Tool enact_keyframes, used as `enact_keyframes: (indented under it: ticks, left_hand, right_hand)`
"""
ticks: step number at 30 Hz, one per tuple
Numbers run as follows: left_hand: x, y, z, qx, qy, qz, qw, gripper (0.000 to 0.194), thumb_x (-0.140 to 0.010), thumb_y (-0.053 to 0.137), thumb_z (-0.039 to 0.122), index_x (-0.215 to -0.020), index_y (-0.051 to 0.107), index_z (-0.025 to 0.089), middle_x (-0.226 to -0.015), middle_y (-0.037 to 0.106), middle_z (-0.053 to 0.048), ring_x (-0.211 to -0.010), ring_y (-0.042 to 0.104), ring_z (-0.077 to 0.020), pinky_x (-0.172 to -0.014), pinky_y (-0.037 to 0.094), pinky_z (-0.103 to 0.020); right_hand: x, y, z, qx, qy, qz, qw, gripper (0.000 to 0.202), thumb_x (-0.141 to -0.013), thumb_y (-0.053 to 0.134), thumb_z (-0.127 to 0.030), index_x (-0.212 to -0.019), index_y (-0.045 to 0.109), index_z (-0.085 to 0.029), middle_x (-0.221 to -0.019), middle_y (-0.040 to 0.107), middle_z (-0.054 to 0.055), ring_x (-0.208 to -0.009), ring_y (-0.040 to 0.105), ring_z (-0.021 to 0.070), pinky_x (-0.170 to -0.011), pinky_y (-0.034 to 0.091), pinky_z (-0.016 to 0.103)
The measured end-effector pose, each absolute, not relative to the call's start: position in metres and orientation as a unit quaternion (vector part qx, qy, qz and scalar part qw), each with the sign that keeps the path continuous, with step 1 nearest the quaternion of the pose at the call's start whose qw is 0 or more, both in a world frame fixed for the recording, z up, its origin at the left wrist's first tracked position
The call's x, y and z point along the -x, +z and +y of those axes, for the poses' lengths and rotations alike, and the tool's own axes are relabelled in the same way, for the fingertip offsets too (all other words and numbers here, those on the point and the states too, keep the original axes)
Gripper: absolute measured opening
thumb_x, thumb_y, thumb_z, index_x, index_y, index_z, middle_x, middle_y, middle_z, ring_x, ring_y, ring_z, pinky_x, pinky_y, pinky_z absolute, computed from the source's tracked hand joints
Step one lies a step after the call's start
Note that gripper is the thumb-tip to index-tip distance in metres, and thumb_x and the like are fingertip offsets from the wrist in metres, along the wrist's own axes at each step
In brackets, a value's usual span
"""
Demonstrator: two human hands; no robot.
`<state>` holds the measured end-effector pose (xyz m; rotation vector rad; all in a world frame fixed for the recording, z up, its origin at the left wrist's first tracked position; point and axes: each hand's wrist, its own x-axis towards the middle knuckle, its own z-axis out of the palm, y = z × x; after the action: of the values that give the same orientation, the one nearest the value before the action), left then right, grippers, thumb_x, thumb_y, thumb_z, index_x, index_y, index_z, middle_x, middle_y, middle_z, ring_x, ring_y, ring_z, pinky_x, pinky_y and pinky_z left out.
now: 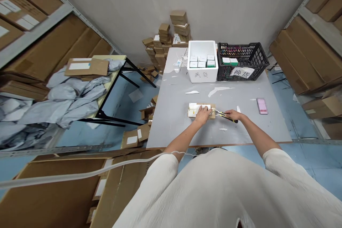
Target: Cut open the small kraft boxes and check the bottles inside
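Note:
On the grey table (171, 128), near its front edge, lies a small cardboard box (213, 111) with a white labelled part (192, 112) at its left. My left hand (203, 114) rests on top of it, fingers spread over the white surface. My right hand (233, 114) is closed around a yellow and black cutter (222, 114), whose metal end touches the right side of the box. Blade details are too small to make out.
A white foam box (203, 75) and a black crate (263, 65), both holding small boxes, stand at the table's back. A pink item (262, 106) lies right. Parcels (72, 92) cover a side table; a white cable (107, 170) crosses lower left.

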<state>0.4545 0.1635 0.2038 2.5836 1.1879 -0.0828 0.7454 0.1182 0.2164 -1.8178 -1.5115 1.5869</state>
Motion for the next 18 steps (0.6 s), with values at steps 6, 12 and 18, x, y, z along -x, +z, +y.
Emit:
enact_keyframes:
  ticks: [6, 12, 18]
  left_hand:
    - [-0.457, 0.204, 0.163, -0.896, -0.035, 0.417, 0.148, 0.061, -0.091, 0.073, 0.016, -0.146, 0.051, 0.029, -0.139, 0.059, -0.011, -0.121, 0.068, -0.0295, -0.133, 0.022, -0.056]
    - [-0.459, 0.214, 0.166, -0.878, 0.017, 0.440, 0.187, 0.065, -0.103, 0.064, 0.036, -0.163, 0.041, 0.024, -0.159, 0.050, -0.018, -0.138, 0.060, -0.0349, -0.124, 0.036, -0.048]
    - [-0.460, 0.218, 0.183, -0.851, 0.049, 0.496, 0.166, 0.050, -0.108, 0.045, 0.023, -0.157, 0.050, 0.025, -0.159, 0.054, -0.016, -0.141, 0.056, -0.0342, -0.119, 0.039, -0.047]
  right_hand:
    - [-0.731, 0.212, 0.114, 0.619, 0.555, -0.533, 0.157, 0.032, -0.084, 0.081, -0.053, -0.083, 0.071, -0.023, -0.068, 0.069, -0.001, -0.065, 0.063, 0.0172, -0.058, 0.049, 0.024]
    - [-0.747, 0.212, 0.111, 0.653, 0.537, -0.501, 0.186, 0.027, -0.090, 0.077, -0.048, -0.093, 0.068, -0.023, -0.079, 0.075, 0.001, -0.071, 0.069, 0.0178, -0.063, 0.051, 0.024]
    - [-0.749, 0.214, 0.104, 0.660, 0.497, -0.517, 0.223, 0.036, -0.101, 0.065, -0.056, -0.118, 0.066, -0.025, -0.088, 0.078, 0.001, -0.071, 0.070, 0.0171, -0.066, 0.051, 0.026]
